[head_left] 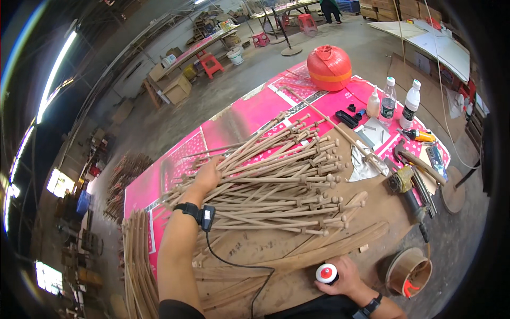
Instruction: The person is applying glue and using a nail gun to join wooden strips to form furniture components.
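Observation:
A large heap of thin wooden rods (276, 181) with knobbed ends lies across the table, the knobs mostly toward the right. My left hand (209, 173) reaches over the heap's left part, its fingers closed round rods there; how many is hidden. Near the table's front edge, my right hand (344, 275) is wrapped around a squeeze bottle (326, 273) with a white top and a red tip. Only the bottle's top shows, and the body is hidden by the hand. Long, flat curved wooden pieces (345, 243) lie between the heap and my right hand.
A red ball of twine (329, 68) sits at the back. Several bottles (388, 98), a hammer (422, 166) and a power tool (406, 189) occupy the right side. Beside the table stands a bucket (390, 268). More wooden strips (139, 260) lean at the left edge.

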The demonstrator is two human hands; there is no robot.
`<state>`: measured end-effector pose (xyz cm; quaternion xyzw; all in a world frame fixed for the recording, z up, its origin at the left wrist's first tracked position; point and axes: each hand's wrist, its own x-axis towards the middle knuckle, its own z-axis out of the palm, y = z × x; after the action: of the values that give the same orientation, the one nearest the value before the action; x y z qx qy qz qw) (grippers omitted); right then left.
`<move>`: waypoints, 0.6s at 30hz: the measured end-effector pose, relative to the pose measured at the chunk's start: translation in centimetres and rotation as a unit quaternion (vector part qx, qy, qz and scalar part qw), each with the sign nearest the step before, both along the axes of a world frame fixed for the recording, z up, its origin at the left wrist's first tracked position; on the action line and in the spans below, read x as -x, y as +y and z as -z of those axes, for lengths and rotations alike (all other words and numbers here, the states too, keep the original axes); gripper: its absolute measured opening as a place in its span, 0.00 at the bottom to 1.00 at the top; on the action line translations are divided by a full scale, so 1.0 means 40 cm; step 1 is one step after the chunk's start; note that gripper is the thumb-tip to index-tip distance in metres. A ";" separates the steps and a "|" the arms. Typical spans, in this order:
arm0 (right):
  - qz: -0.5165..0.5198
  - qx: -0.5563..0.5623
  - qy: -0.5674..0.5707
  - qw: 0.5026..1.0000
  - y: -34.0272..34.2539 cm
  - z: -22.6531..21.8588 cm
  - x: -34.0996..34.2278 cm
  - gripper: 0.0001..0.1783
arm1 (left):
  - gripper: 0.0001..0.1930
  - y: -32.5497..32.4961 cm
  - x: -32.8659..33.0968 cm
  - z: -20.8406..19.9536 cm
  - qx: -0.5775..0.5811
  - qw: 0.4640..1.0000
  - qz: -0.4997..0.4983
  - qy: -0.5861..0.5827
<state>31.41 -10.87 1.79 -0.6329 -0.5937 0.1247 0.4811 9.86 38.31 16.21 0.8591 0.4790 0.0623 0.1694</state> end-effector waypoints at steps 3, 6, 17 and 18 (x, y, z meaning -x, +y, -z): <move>-0.001 0.001 -0.001 1.000 0.000 -0.001 -0.002 0.32 | 0.29 0.014 0.006 0.009 -0.094 0.991 0.090 -0.031; -0.001 -0.003 -0.010 1.000 -0.002 0.005 -0.006 0.32 | 0.26 -0.001 -0.010 0.001 -0.075 0.989 0.119 0.043; 0.003 0.001 -0.013 1.000 -0.007 0.003 -0.003 0.32 | 0.09 -0.006 0.008 0.009 -0.148 0.967 0.206 0.038; 0.002 0.001 -0.016 1.000 -0.007 0.001 -0.002 0.32 | 0.09 -0.016 0.009 0.001 -0.179 0.959 0.220 0.016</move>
<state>31.50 -11.15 1.74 -0.6364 -0.5997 0.1144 0.4714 9.50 37.68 16.19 0.9605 0.2616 0.0941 0.0145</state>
